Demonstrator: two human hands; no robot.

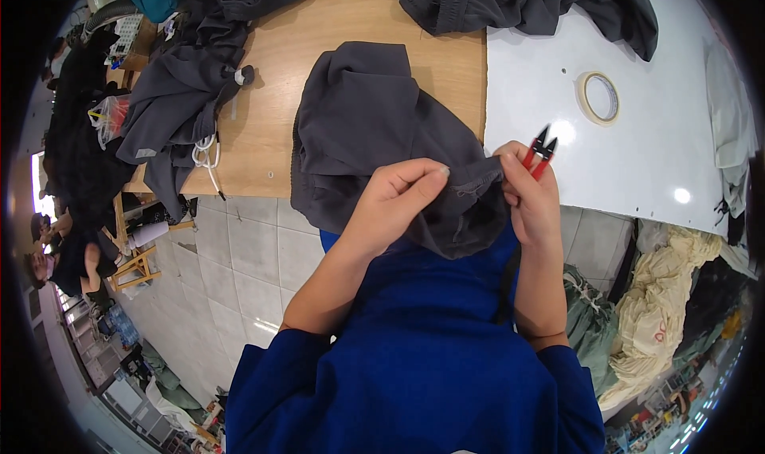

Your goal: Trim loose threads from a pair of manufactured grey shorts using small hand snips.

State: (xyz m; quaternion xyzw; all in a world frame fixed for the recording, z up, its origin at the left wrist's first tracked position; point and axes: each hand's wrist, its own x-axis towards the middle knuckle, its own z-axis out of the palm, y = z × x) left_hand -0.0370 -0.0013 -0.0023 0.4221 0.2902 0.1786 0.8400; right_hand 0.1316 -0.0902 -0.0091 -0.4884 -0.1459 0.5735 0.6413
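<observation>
A dark grey garment lies partly on the wooden table, and its near end hangs over the edge in front of me. My left hand pinches the cloth between thumb and forefinger beside a seam. On the other side of that seam, my right hand grips the garment's edge with thumb and finger. Red-handled nippers are tucked in the same right hand, their dark jaws pointing up and slightly apart. A bit of loose pale thread shows on the cloth between the two hands.
More dark grey garments lie along the back and at the left. A roll of tape rests on the white tabletop. A white cord hangs at the left edge. Cream cloth bundles stand lower right. A person is far left.
</observation>
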